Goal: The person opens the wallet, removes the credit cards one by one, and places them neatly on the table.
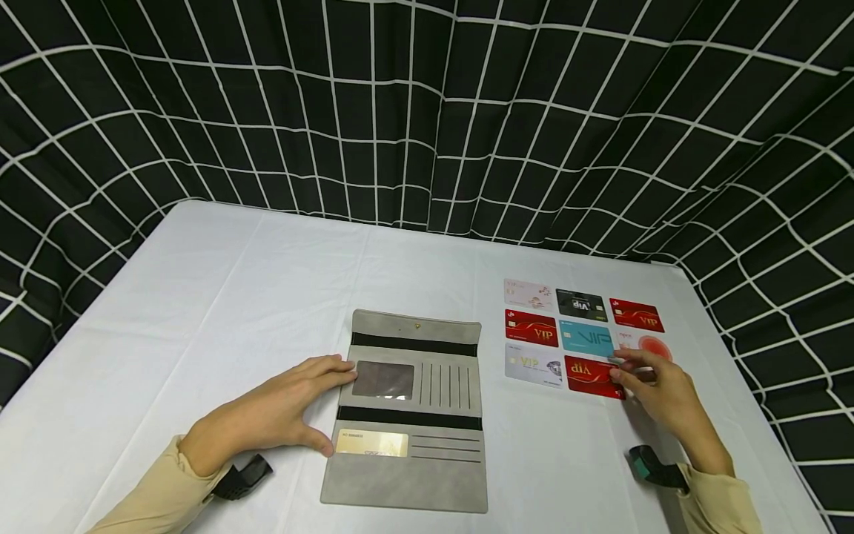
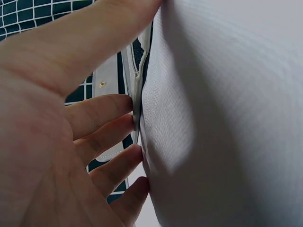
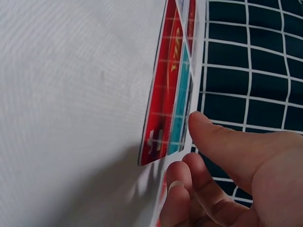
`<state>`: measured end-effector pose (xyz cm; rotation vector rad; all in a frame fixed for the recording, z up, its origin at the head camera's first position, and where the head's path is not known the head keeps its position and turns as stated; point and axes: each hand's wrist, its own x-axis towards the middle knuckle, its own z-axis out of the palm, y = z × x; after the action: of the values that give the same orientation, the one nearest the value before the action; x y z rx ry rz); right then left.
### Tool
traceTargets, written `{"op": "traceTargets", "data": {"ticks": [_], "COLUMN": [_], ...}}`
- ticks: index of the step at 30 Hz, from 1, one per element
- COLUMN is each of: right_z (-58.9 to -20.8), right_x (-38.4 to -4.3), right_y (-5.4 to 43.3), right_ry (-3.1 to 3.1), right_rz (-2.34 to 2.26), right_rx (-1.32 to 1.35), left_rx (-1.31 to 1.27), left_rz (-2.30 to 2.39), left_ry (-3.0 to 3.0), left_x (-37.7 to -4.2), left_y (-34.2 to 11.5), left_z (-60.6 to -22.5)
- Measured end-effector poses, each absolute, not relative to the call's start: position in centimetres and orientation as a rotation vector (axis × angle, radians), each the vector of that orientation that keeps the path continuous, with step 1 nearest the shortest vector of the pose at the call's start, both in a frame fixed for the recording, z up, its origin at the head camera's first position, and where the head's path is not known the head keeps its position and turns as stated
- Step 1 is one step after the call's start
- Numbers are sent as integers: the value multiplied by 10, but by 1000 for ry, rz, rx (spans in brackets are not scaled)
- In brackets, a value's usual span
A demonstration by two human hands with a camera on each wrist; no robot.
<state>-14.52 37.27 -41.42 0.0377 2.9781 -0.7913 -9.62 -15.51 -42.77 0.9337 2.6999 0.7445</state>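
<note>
A grey wallet lies unfolded on the white table, a gold card in a lower slot and a clear window above it. My left hand rests at the wallet's left edge, fingers spread and thumb near the gold card; its fingertips reach the wallet's side in the left wrist view. Over the right end of a red VIP card my right hand hovers, thumb and fingers apart. In the right wrist view that red card lies just beyond the fingertips.
Several other cards lie in rows at the right: a teal card, a silver card, a black card, red ones and a pale pink card. A black gridded curtain surrounds the white table.
</note>
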Motion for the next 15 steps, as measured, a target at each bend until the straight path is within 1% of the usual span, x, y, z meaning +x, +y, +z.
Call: {"op": "traceTargets", "data": {"ticks": [15], "right_z": [-403], "right_x": [-138], "right_y": [350], "right_ry": [3026], "right_rz": [-815], "right_rx": [-183], "left_rx": [919], "left_rz": [737], "left_ry": [2697], "left_x": [-96], "left_y": [-155], "left_z": [-427]}}
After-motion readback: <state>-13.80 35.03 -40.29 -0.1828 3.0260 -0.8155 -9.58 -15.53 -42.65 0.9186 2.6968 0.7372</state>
